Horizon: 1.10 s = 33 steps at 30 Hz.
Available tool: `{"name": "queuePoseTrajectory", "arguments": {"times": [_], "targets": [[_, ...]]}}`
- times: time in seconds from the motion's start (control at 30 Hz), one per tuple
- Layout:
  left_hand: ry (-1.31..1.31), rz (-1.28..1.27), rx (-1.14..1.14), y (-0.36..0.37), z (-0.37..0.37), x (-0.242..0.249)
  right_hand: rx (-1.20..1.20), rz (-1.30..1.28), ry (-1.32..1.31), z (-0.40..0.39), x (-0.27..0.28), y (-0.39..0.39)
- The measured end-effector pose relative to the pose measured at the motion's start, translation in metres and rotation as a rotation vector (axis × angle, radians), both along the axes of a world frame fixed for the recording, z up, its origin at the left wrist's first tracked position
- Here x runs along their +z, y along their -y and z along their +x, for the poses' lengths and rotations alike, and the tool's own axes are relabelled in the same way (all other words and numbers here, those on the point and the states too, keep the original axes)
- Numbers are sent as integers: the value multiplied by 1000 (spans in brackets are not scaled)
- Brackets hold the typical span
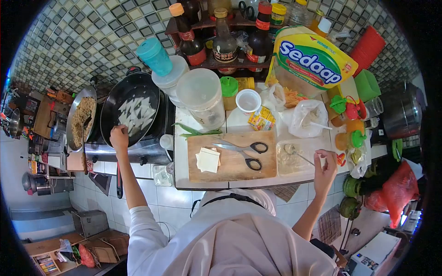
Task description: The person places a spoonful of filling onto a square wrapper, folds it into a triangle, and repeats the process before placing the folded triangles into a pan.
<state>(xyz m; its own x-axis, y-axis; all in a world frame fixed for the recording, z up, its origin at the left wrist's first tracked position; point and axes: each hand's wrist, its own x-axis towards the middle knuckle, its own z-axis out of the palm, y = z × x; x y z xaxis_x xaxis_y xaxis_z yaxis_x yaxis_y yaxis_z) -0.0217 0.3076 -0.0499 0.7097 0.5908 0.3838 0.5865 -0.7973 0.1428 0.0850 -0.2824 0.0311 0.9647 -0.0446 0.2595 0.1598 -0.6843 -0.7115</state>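
Note:
My left hand [119,137] is over the near rim of a black frying pan [107,108], its fingers drawn together; what is between them is hidden. Pale flat strips [137,114] lie in the pan. At the counter's right, my right hand [326,166] has curled fingers beside the handle end of a spoon [304,158]; I cannot tell whether it grips it. The spoon leans in a clear shallow container [287,170] holding a little pale mixture. Between the hands, a wooden cutting board [235,174] bears a stack of square pale wrappers [208,159] and black-handled scissors [246,154].
A wok [83,115] of brown crumbly food shares the stove. Behind the board stand a tall plastic canister [200,99], a white cup [248,100], a plastic bag [309,117] and a large Sedaap pack [311,62]. Sauce bottles [224,41] line a rack. Green vegetables [195,132] lie nearby.

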Motion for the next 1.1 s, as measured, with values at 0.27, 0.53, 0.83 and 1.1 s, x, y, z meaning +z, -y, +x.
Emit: {"name": "queuePoseTrajectory", "arguments": {"times": [0.27,0.53,0.83,1.1], "targets": [[357,-536,-349,122,9,69,-172,-569,-150,-9,-10,56],[-61,-536,-885,238,17,88,-95,-453,-496,-4,-11,71],[-195,-380,-954,239,22,76,-59,38,-21,9,-12,46],[-203,-432,-942,241,17,71,6,300,-109,3,-14,-13]]}}
